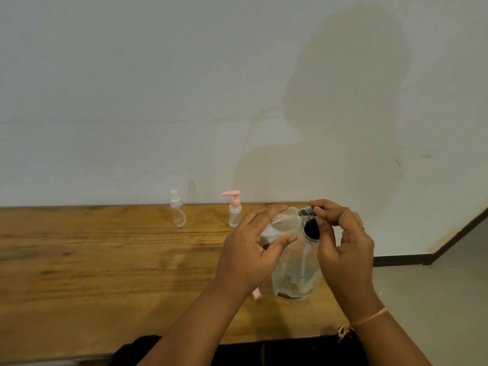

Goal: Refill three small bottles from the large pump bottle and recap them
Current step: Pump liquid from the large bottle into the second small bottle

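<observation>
Big bottle (293, 276) stood on table (105, 260) at 5 o'clock of view, right hand (346, 247) pinching its black pump top (311, 229).
Clear, rounded plastic with a white tube inside. Left hand (248, 257) spread around a clear small bottle (282, 220) at the mouth, probably for filling; grip not clear. Pink cap (256, 295) lay at 8 o'clock of its base. Spray bottle (178, 215) and pink-pump bottle (234, 211) waited at 10 o'clock, capped.

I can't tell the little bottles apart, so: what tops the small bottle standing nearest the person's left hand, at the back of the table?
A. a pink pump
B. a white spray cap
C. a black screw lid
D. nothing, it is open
A: the small bottle just beyond the left hand wears a pink pump; the white-capped spray bottle stands farther left.
</observation>
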### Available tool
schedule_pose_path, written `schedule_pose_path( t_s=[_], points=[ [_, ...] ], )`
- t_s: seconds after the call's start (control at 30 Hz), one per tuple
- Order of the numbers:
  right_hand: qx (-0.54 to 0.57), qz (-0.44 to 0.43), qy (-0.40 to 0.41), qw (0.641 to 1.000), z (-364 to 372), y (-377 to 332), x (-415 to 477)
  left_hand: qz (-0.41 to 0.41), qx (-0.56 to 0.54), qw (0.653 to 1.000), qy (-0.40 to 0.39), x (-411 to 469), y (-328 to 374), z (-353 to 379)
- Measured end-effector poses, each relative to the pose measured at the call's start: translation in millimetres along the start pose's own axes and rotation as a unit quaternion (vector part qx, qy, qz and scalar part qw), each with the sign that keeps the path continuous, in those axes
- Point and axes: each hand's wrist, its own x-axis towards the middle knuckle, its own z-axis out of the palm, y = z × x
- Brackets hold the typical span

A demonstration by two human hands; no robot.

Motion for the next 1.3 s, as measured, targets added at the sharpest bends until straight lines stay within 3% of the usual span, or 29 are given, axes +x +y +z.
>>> schedule_pose_path(
  t_s=[0.33,0.63,0.9,1.13,1.3],
  points=[
    [0.032,0.0,0.011,0.999,-5,-9,1,0.023,-0.004,1.0,0.015,-1,3,-2],
    [-0.005,-0.03,0.007,0.999,2,1,0,-0.003,-0.031,0.999,-0.013,2,-1,-2],
    [0.019,-0.03,0.016,0.999,-7,-5,1,0.032,-0.017,0.999,0.008,1,2,-2],
    [0.008,-0.038,0.012,0.999,2,4,-2,-0.013,-0.051,0.998,-0.018,3,0,-2],
    [0.027,-0.014,0.022,0.999,3,-1,-3,-0.001,-0.055,0.998,-0.008,1,1,-2]
  ],
)
